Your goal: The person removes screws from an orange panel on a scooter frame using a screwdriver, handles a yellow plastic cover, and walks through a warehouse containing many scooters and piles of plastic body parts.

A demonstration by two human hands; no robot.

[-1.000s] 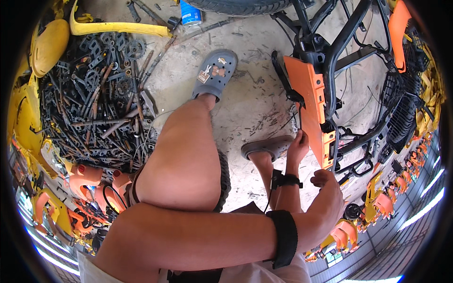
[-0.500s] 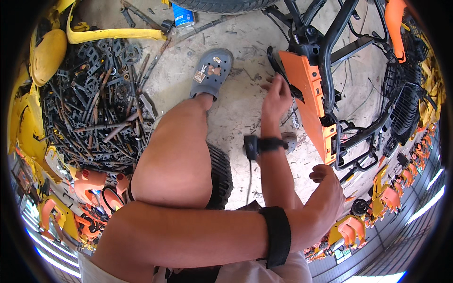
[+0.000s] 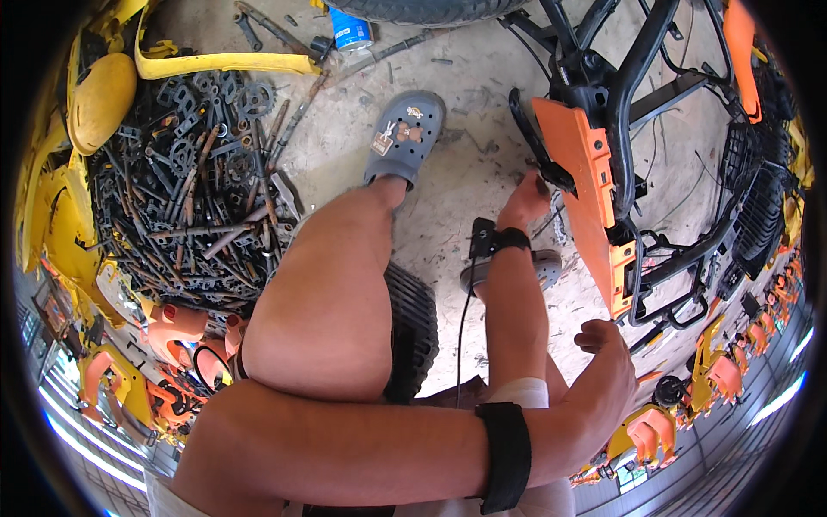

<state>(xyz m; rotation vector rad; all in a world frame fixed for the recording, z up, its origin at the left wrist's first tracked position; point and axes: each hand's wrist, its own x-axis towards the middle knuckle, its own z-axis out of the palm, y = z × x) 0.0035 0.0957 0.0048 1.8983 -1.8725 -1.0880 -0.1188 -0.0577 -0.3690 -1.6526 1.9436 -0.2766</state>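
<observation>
My right hand (image 3: 527, 203) hangs low beside an orange plastic panel (image 3: 575, 189), close to the lower end of a black curved lever (image 3: 531, 133). Its fingers are drawn together around a small dark spot, which I cannot make out. My left arm crosses in front of me over the right one. At its end, my left hand (image 3: 610, 360) is loosely curled by the panel's near corner, with nothing seen in it. The panel is joined to a black tubular frame (image 3: 629, 103). A black strap is round my left forearm, and a black device (image 3: 484, 237) is on my right wrist.
A heap of rusty metal parts (image 3: 185, 198) lies on the left. Beyond it are yellow plastic pieces (image 3: 228, 64). A blue can (image 3: 351, 31) and a tyre (image 3: 422, 9) are at the far side. My grey clog (image 3: 403, 133) stands in the middle. Orange and yellow parts line the right.
My right hand's spread fingers have drawn in and dropped slightly away from the panel's edge. The whole view has shifted a little, while my left hand keeps its curl.
</observation>
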